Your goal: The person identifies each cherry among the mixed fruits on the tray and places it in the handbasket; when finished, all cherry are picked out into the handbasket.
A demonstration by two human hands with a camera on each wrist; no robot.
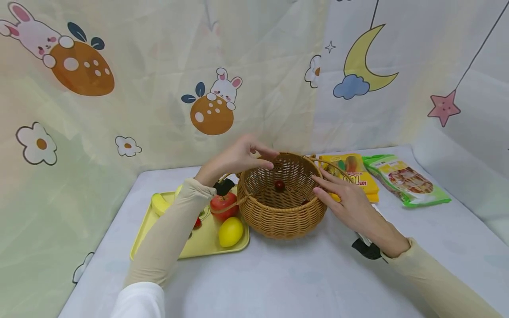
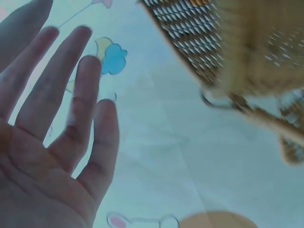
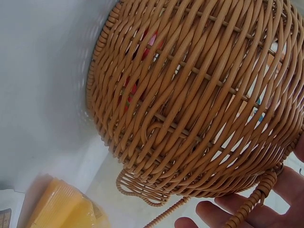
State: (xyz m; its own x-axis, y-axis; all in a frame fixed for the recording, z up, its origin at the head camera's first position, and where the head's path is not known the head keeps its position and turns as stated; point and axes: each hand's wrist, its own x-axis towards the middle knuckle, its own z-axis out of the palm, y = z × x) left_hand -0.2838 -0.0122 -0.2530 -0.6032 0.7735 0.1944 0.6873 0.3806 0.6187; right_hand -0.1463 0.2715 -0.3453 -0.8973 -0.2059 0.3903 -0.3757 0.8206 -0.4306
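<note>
Two hands at the basket (image 1: 282,224)

The basket is upright, with a red fruit (image 1: 279,185) inside. The left hand (image 1: 239,157), fingers spread and holding nothing, is near its left rim. The right hand (image 1: 349,202) touches its right side with rather straight fingers. Left of the basket: a tray (image 1: 207,253) with an apple (image 1: 224,206) and a lemon (image 1: 230,232).

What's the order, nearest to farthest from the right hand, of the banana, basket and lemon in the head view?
1. Basket: just left of the right hand.
2. Lemon: left of the basket, on the tray.
3. Banana: toward the tray's left end.
</note>
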